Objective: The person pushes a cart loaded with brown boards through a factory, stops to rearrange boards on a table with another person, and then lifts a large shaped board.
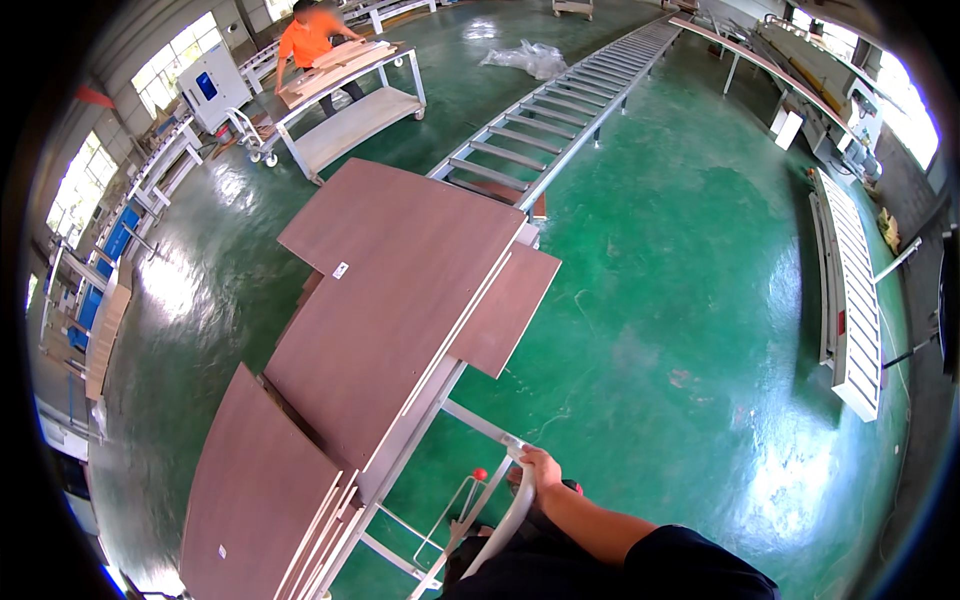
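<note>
The right hand curls closed around the curved tubular handle of the trolley; the left hand is out of view, so I cannot tell its state; stacked brown panels lie at 11 o'clock; a firm, even hold best protects their overhanging edges.

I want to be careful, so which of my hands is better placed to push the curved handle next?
Probably the right hand: it grips the curved handle, while the left hand is not in view.
</note>
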{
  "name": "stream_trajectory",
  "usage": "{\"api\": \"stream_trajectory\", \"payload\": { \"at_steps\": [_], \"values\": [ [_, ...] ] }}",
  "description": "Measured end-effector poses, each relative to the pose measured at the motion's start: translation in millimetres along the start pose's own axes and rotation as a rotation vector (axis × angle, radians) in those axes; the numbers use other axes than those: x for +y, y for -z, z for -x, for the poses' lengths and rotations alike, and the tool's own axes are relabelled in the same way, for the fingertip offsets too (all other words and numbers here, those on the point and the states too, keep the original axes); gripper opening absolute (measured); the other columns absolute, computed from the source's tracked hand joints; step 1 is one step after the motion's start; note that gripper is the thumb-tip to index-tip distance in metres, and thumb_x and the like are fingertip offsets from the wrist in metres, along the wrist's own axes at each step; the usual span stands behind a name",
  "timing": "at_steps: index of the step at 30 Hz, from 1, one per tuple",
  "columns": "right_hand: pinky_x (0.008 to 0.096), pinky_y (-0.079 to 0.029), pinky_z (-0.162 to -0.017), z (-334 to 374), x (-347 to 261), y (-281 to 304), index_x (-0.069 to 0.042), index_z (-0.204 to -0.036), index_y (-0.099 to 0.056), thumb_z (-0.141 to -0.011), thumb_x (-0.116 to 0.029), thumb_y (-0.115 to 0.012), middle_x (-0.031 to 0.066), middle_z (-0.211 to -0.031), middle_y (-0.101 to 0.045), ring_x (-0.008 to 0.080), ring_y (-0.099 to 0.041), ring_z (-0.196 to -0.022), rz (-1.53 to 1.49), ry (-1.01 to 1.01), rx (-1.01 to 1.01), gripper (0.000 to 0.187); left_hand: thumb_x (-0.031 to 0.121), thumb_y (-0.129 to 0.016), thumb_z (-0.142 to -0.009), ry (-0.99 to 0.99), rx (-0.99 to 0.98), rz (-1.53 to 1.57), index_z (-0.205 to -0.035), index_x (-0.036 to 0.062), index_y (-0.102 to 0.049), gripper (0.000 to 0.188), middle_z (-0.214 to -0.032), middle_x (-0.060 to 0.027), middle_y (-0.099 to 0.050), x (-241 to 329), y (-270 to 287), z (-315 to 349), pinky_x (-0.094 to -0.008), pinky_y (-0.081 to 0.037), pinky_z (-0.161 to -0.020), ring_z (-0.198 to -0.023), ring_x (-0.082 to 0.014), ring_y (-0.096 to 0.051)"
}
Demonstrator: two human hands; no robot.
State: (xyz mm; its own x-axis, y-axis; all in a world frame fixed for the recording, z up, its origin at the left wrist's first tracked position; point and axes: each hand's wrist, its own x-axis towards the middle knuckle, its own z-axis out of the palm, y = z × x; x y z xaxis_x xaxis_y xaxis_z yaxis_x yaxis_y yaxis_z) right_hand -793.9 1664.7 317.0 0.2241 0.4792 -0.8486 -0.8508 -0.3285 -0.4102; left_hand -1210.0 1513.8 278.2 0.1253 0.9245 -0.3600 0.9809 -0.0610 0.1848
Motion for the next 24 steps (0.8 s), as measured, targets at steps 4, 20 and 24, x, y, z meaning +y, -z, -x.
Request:
{"api": "stream_trajectory", "payload": {
  "at_steps": [4,20,24],
  "values": [
    [0.0364,-0.052,-0.063,5,-14,-1,-0.006,-0.114,-0.046,-0.073,-0.011,-0.047,0.0164,-0.096,-0.051,0.0268,-0.057,-0.073,-0.042,0.005,0.021,0.041,0.022,-0.044,-0.079,0.027,0.0,0.003,-0.083,0.0087,-0.049,0.015,-0.077,-0.014,-0.055,13,5,-7,-0.0479,-0.038,-0.053,-0.065,-0.0353,-0.052],
    [0.0367,-0.05,-0.062,12,-38,0,-0.007,-0.116,-0.044,-0.077,-0.019,-0.048,0.0166,-0.101,-0.051,0.027,-0.059,-0.072,-0.059,0.066,-0.05,0.041,0.023,-0.045,-0.078,0.073,0.009,-0.014,-0.083,0.0085,-0.048,0.016,-0.079,-0.0144,-0.054,35,12,-11,-0.0478,-0.038,-0.054,-0.067,-0.0355,-0.052],
    [0.0391,-0.05,-0.068,17,-41,-3,-0.006,-0.114,-0.044,-0.076,-0.012,-0.047,0.0156,-0.108,-0.047,0.029,-0.056,-0.077,-0.127,0.036,-0.051,0.038,0.023,-0.045,-0.078,0.083,0.016,-0.018,-0.083,0.0085,-0.048,0.016,-0.079,-0.0144,-0.054,41,11,-11,-0.0477,-0.038,-0.055,-0.068,-0.0356,-0.052]
  ]
}}
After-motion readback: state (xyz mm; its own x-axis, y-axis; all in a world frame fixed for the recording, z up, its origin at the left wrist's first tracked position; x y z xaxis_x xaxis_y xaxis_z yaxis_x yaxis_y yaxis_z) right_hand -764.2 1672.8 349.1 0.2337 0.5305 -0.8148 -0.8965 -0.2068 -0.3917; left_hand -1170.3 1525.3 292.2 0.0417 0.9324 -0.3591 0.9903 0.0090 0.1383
